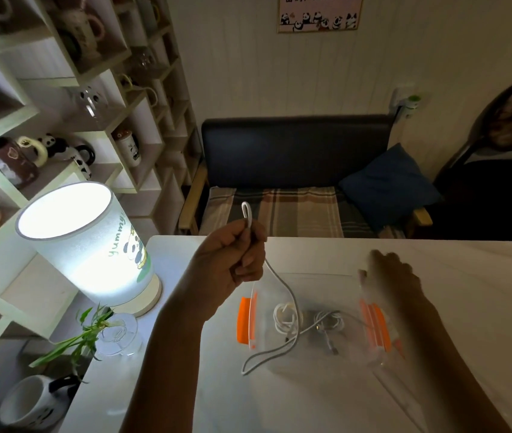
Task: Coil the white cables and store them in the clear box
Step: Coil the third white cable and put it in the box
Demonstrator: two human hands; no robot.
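Observation:
My left hand (233,254) is raised above the table, shut on a white cable (283,282). A small loop of that cable sticks up above the fist, and its long end hangs down and trails over the front of the clear box (314,276) onto the table. The clear box has orange latches on its left and right sides. Inside it lie a coiled white cable (284,317) and a second loose bundle (329,321). My right hand (389,276) hovers blurred over the box's right end, fingers apart, holding nothing.
A lit cylindrical lamp (89,242) stands at the table's left corner. Beside it are a glass vase with a green plant (114,332) and a panda mug (30,404). Shelves of mugs fill the left. A dark bench with a blue cushion (386,182) faces the white table (467,292).

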